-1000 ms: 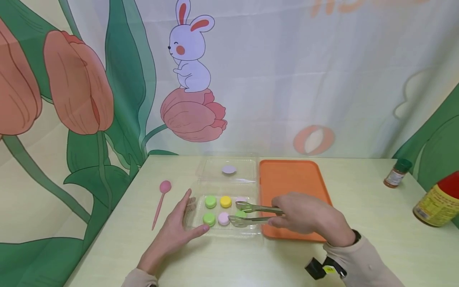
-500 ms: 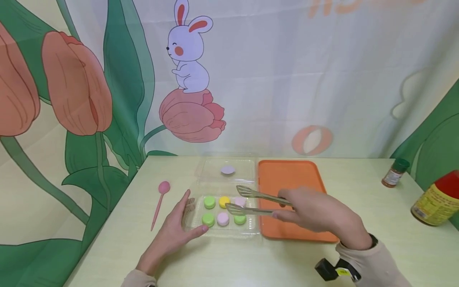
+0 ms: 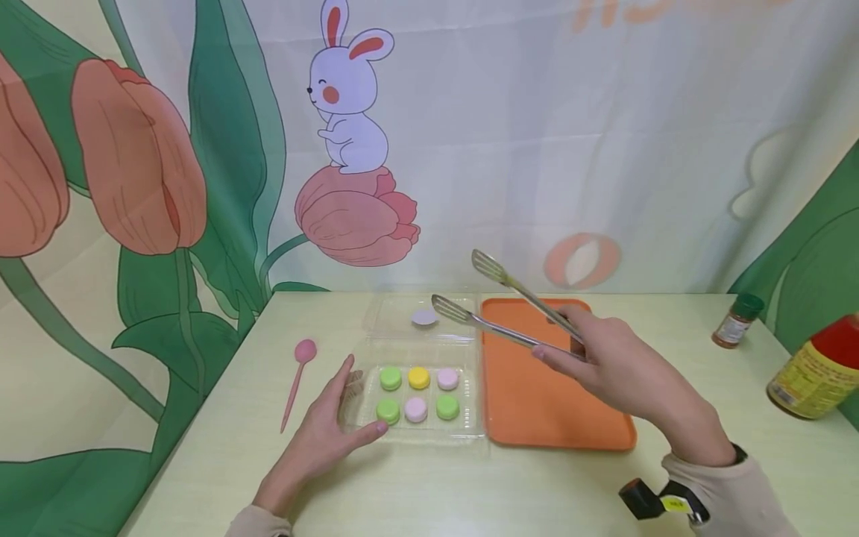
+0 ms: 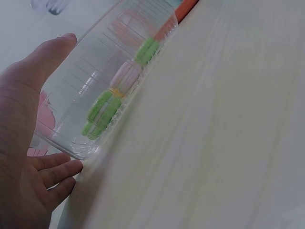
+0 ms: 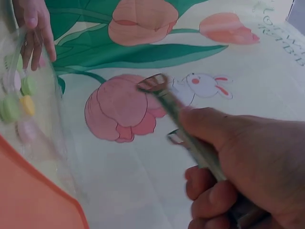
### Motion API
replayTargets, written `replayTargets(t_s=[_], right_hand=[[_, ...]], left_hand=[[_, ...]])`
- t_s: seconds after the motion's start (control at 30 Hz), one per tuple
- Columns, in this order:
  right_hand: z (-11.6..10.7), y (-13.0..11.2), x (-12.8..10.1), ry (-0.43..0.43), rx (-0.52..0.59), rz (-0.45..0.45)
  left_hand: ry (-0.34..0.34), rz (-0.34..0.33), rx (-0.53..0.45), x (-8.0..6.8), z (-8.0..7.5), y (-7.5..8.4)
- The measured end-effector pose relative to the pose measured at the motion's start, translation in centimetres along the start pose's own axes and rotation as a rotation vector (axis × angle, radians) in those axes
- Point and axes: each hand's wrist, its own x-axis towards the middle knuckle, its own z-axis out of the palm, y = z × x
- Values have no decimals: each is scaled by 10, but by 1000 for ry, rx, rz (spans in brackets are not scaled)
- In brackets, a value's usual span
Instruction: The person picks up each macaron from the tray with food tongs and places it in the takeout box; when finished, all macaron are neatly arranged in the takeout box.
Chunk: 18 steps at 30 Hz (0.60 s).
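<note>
R hand [image 3: 607,365] grips tongs [image 3: 499,306], tips spread, empty, frame centre. L hand [image 3: 322,432] flat vs clear box [image 3: 463,425]. Risk: tongs crush macarons [image 3: 416,394] or box skids.

Left hand [image 4: 21,143] touching clear container [image 4: 95,86], green and pink macarons [image 4: 125,76] inside, pale table [image 4: 214,133]

We are seeing six round sweets in a clear plastic box [image 3: 356,418]: three green [image 3: 390,378], one yellow [image 3: 419,377], two pale pink [image 3: 447,379]. An orange tray [image 3: 537,406] is glowing beside it, a pink spoon [image 3: 297,377] is lying on the pale yellow-green table [image 3: 470,492], and silver tongs [image 3: 499,309] are catching light before a backdrop [image 3: 168,149] printed with green leaves, orange tulips and a white rabbit.
</note>
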Motion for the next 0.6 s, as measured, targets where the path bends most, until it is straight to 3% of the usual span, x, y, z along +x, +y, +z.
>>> replayTargets(t_s=[0.3,0.6], right_hand=[[-1,34,-7,300,5,53],[-3,72,-19,561,43,276]], left_hand=[[0,-1,2,0,0,1],[1,-8,-3,0,0,0]])
